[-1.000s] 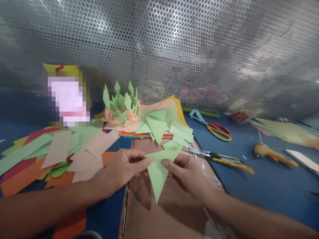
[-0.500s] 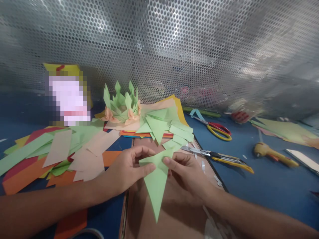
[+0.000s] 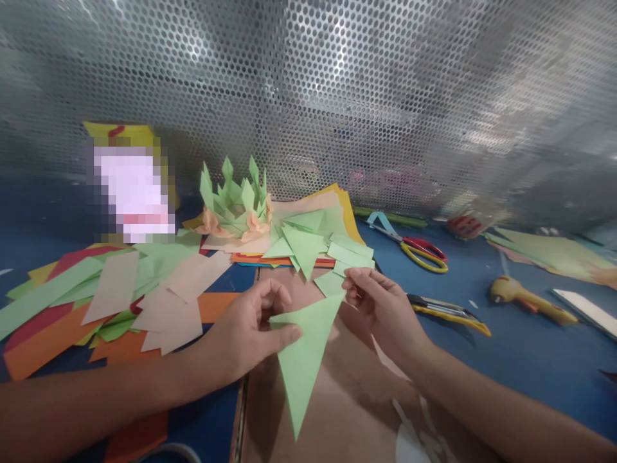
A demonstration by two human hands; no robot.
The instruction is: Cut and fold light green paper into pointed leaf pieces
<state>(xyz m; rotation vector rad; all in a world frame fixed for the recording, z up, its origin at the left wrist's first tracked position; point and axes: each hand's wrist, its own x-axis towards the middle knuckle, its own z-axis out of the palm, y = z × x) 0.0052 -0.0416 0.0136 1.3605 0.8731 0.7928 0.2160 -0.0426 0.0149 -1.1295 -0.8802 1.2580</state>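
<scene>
A light green folded paper (image 3: 308,360), kite-like with its long point downward, hangs over the brown board (image 3: 357,411). My left hand (image 3: 253,328) holds its upper left edge, thumb on the front and fingers curled behind. At the paper's upper right corner, the fingertips of my right hand (image 3: 380,302) are pinched together; the exact contact is partly hidden. Beyond the hands lie folded green paper pieces (image 3: 303,247) on a stack of coloured sheets.
A green and peach folded-paper piece (image 3: 236,206) stands at the back. Coloured paper strips (image 3: 110,289) spread across the left. On the right lie scissors (image 3: 424,251), a yellow utility knife (image 3: 450,313) and a yellow-handled tool (image 3: 530,299). A perforated metal panel (image 3: 308,96) rises behind.
My right hand has moved right and slightly up, now covering the utility knife's front end. The green paper shows wider toward the right, and its lower point has shifted slightly left and down.
</scene>
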